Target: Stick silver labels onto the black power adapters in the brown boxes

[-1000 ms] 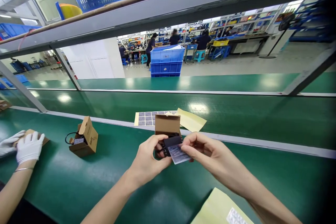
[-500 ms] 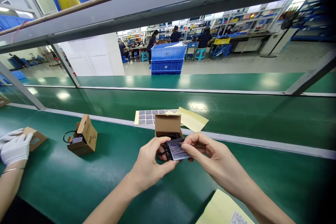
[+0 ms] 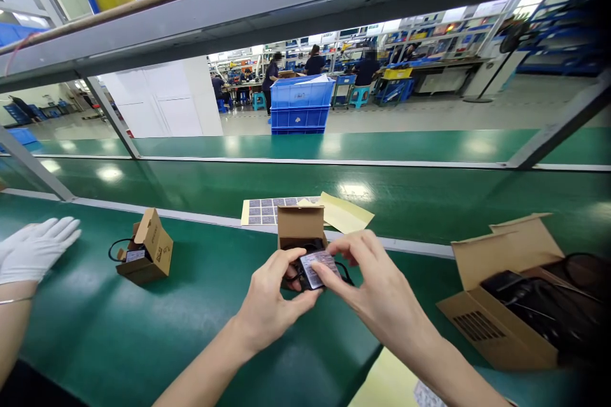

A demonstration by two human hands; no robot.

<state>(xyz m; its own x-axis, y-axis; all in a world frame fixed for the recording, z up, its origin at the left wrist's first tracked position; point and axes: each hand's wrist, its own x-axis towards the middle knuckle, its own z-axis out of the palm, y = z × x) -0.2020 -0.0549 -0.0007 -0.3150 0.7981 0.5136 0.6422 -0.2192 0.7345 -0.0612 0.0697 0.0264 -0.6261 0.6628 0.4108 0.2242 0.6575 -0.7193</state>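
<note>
A black power adapter [image 3: 307, 281] with a cable lies between my hands, its upper face covered by a silvery printed label [image 3: 312, 270]. My left hand [image 3: 274, 289] is closed around the adapter's left side, thumb at the near edge. With its thumb flat on the label and fingers at the far right edge, my right hand [image 3: 370, 267] grips the adapter too. Right behind them stands an open small cardboard box [image 3: 300, 222], dark contents partly hidden. A sheet of labels [image 3: 260, 211] and a yellow backing paper [image 3: 351, 213] lie behind the box.
To the left is another open box [image 3: 160, 248] with a labelled adapter, and a co-worker's gloved hand [image 3: 41, 245]. At right, a large open carton [image 3: 496, 331] holds black adapters and cables. Yellow paper [image 3: 386, 381] lies near me. A shelf beam [image 3: 286, 6] crosses above.
The label, held at its right edge before, now lies flat on the adapter under my right thumb. The co-worker's small box has left view; the view has turned right, revealing the large carton.
</note>
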